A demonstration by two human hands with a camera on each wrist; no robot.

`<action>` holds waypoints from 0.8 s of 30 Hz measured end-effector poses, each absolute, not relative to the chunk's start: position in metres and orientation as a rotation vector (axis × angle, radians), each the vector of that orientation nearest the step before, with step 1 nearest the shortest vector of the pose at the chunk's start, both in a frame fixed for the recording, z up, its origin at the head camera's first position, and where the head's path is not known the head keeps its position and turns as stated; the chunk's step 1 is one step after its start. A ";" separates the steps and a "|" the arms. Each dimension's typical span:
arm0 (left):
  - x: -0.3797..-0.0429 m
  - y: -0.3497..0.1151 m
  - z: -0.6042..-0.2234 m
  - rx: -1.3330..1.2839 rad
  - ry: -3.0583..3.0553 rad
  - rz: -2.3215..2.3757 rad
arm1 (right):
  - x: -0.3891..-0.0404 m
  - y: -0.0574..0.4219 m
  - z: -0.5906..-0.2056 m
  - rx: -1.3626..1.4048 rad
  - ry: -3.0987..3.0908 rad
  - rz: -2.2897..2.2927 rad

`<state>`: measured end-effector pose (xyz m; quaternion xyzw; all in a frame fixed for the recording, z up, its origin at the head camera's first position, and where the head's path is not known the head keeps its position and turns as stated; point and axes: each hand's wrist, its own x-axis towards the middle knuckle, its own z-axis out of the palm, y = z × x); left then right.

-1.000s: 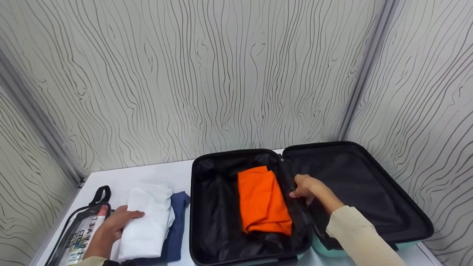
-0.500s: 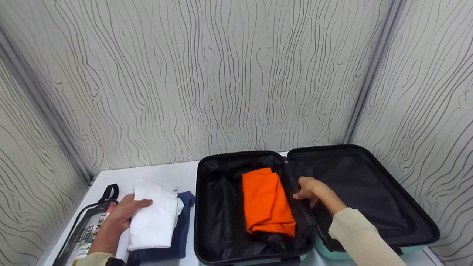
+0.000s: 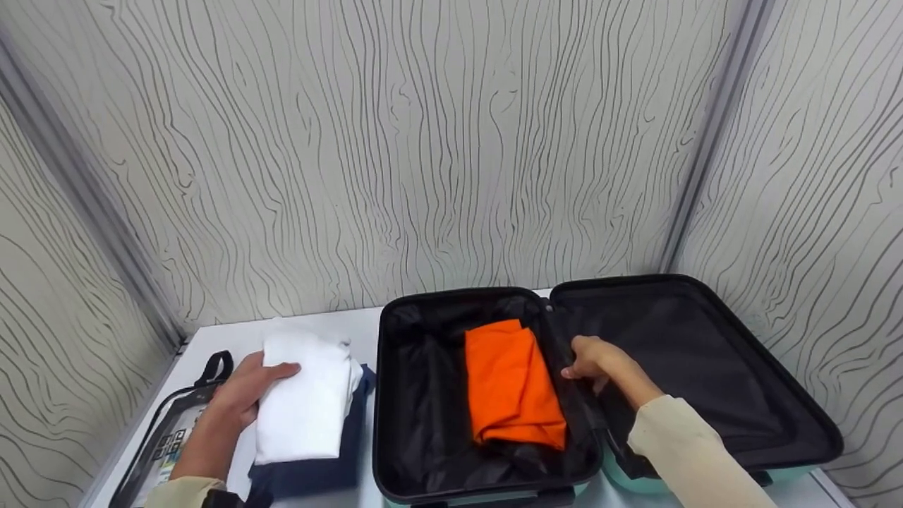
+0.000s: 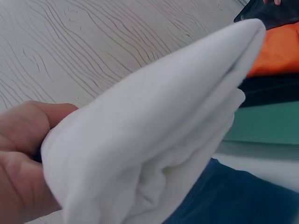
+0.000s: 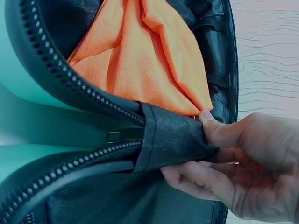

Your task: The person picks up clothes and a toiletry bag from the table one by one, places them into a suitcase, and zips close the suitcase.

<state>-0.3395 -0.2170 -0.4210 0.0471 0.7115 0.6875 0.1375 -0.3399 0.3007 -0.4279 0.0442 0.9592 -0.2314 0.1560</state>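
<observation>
My left hand (image 3: 243, 391) grips the left edge of a folded white cloth garment (image 3: 303, 398), thumb on top, its other fingers hidden beneath. In the left wrist view the white garment (image 4: 140, 116) is lifted, its layers bunched, with a dark blue folded garment (image 4: 238, 196) lower down. An open suitcase (image 3: 423, 395) lies to the right, with a folded orange garment (image 3: 515, 384) in its left half. My right hand (image 3: 592, 363) pinches the black fabric hinge strip (image 5: 175, 140) between the two halves, thumb on one side and fingers on the other.
A clear zip travel pouch (image 3: 166, 437) with a black strap (image 3: 217, 367) lies at the table's left, partly behind my left forearm. The suitcase's right half (image 3: 698, 367) lies flat on the white table (image 3: 233, 339). Patterned wall panels (image 3: 423, 141) stand behind and at both sides.
My left hand has raised the white garment off the dark blue one and shifted it slightly away and right. My right hand keeps its hold on the hinge strip. The head view has turned a little left.
</observation>
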 end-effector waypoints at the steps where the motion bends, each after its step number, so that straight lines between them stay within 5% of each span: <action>1: -0.339 -0.215 -0.419 0.146 2.054 1.997 | -0.340 0.301 -0.428 0.128 2.746 -0.663; 24: -0.336 -0.152 -0.388 0.169 2.088 2.080 | -0.343 0.299 -0.427 0.138 2.741 -0.649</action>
